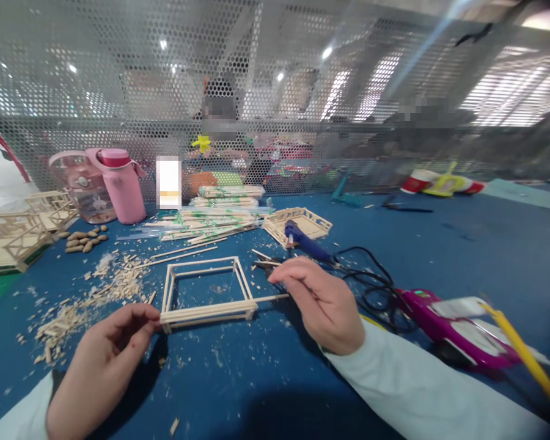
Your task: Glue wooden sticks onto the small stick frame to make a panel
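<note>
A small rectangular frame of thin wooden sticks (205, 290) lies on the blue table (462, 256). My left hand (101, 360) pinches the frame's near left corner, fingers closed on it. My right hand (323, 302) is curled at the frame's right end and holds a loose thin stick (270, 298) that runs along the frame's near side. A blue glue gun (305, 241) with a black cord (371, 284) lies just beyond my right hand.
Stick offcuts (87, 299) litter the left. Bundled sticks (201, 226), another stick frame (302, 223), a pink bottle (121, 183), peanuts (85, 238) and a wooden model (18, 235) sit behind. A magenta tool (444, 327) and yellow pencil (522, 351) lie right. Perforated screen (275, 91) behind; another person beyond it.
</note>
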Motion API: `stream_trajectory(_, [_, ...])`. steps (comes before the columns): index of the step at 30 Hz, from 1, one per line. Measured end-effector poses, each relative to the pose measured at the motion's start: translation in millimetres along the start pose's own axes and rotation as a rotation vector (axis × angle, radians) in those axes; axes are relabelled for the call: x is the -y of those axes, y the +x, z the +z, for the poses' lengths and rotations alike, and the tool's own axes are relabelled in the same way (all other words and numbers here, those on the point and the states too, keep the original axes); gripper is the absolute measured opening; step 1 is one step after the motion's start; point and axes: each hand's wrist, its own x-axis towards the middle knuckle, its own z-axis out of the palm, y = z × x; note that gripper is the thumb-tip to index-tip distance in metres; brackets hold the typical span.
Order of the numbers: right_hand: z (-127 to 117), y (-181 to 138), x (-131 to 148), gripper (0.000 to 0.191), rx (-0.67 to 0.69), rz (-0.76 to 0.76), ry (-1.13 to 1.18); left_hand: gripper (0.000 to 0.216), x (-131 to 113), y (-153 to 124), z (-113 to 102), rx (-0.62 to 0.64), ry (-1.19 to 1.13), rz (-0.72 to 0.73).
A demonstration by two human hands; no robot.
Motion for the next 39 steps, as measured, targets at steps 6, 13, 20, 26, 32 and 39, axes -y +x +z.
stream_trajectory(6, [-1.5, 2.7, 5.3, 0.020, 0.003, -0.172, -0.076, 0.025, 1.0, -0.1, 2.2, -0.047, -0.081, 0.006])
stream_trajectory(13, [0.2, 6.9, 15.2, 0.016, 0.020, -0.275, -0.110, 0.021, 10.8, -0.2, 0.2, -0.126, -0.081, 0.100])
stream_trajectory(20, [2.2, 0.3, 24.7, 0.006, 0.151, -0.314, -0.137, 0.022, 15.4, -0.2, -0.2, -0.123, -0.015, 0.158])
stream_trajectory(26, [16.5, -16.1, 31.0, 0.025, 0.258, -0.376, -0.168, 0.025, 3.3, 1.1, 1.1, -0.076, 0.081, 0.140])
stream_trajectory(32, [19.0, -17.4, 36.5, 0.025, 0.262, -0.370, -0.242, 0.027, 1.9, 1.1, 2.0, -0.043, 0.018, 0.110])
stream_trajectory(39, [25.5, -13.2, 41.3, 0.025, 0.189, -0.313, -0.225, 0.028, 4.7, 0.4, 1.2, -0.078, 0.087, 0.147])
